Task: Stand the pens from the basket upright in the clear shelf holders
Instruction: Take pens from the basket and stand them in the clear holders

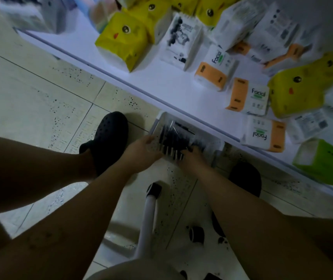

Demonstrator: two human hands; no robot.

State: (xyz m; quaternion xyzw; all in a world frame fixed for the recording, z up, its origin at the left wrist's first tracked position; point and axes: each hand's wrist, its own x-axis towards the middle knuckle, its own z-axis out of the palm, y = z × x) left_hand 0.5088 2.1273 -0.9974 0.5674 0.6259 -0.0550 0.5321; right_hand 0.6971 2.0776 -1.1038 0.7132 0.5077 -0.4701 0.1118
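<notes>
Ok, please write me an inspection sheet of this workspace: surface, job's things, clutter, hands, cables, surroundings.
Surface: white shelf, set low above a tiled floor.
Job's things: clear container full of dark pens, held low in front of the shelf edge; shelf holders not seen.
Clutter: tissue packs in yellow, orange, white and green, scattered on the shelf.
Hands: left hand holds the container's left edge; right hand is at the pens, grip too blurred to judge.
Cables: nothing seen.
Surroundings: black shoes on the floor, white chair base with wheels; dim light.
</notes>
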